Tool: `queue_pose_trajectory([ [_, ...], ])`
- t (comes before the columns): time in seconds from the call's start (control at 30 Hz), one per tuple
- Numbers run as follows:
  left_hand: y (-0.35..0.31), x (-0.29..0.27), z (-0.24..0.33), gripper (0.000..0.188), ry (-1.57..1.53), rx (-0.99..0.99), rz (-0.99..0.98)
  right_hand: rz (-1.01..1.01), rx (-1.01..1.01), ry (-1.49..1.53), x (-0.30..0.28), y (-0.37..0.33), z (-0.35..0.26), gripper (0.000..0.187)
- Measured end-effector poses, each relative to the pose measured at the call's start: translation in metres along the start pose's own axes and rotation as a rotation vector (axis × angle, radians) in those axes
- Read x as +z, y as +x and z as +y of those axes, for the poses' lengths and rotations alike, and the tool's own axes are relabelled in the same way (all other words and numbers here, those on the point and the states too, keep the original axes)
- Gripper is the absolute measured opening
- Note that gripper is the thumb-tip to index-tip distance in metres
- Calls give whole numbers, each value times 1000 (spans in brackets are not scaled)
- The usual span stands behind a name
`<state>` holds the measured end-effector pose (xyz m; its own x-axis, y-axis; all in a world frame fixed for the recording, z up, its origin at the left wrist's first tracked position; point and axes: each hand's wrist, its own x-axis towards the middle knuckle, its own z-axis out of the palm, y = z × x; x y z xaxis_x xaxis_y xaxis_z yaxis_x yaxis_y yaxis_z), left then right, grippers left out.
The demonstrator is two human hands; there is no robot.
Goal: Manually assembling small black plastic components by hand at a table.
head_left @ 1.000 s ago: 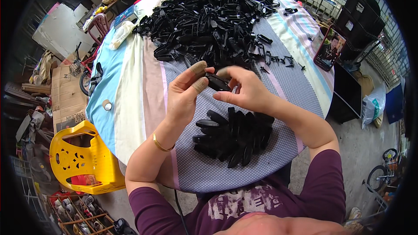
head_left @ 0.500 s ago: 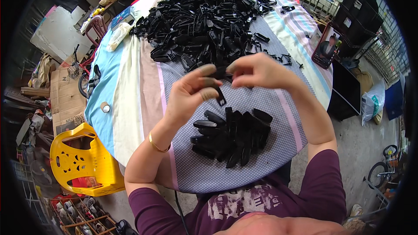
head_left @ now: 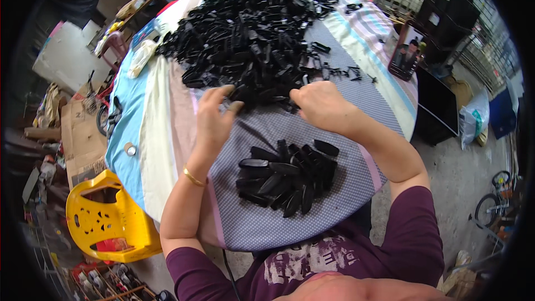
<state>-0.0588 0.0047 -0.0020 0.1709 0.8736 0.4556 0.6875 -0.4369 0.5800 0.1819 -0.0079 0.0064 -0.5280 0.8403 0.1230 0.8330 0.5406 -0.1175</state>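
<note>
A large heap of small black plastic parts (head_left: pixel 239 39) covers the far half of the round table. At its near edge is my left hand (head_left: pixel 213 120), thumb and fingers apart beside the parts; nothing is plainly held. My right hand (head_left: pixel 323 107) is closed, its fingertips pinched at the heap's near right edge; what they hold, if anything, blends into the black parts. Closer to me lies a smaller pile of long, rounded black plastic pieces (head_left: pixel 290 175). A blurred dark streak (head_left: pixel 255 135) shows between my left hand and that pile.
A patterned cloth (head_left: pixel 167 173) covers the table. A phone (head_left: pixel 405 53) stands at the right edge. On the left are a small roll (head_left: pixel 130 149) and a white bag (head_left: pixel 142 58). A yellow plastic chair (head_left: pixel 111 217) stands at the near left, a black box (head_left: pixel 440 106) at the right.
My hands were together above the cloth with a black slotted piece in the left. They have moved apart to the heap's edge, and that piece has left my left hand. The view has shifted slightly.
</note>
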Motion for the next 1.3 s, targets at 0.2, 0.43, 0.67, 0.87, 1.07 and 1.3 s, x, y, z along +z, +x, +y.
queue_pose_trajectory([
  [0.2, 6, 4, -13, 26, 100, 123, -18, 272, -12, 146, 1, 10, 1, 20],
  [0.43, 2, -2, 11, 21, 38, 193, 150, 448, -170, 544, -5, 9, -14, 35],
  [0.67, -11, -3, 35, 20, -727, -315, -142, 551, -324, 934, 10, 17, -31, 23],
  [0.87, -16, 7, 24, 34, -1373, -447, -214, 397, -3, 1326, 24, 16, -39, 19],
  [1.07, -18, 3, 17, 34, -1159, -296, -258, 245, 114, 1420, 7, 11, -43, 16],
  [1.3, -23, 6, 20, 37, -1021, -307, -153, 368, 11, 1228, 10, 11, -42, 15],
])
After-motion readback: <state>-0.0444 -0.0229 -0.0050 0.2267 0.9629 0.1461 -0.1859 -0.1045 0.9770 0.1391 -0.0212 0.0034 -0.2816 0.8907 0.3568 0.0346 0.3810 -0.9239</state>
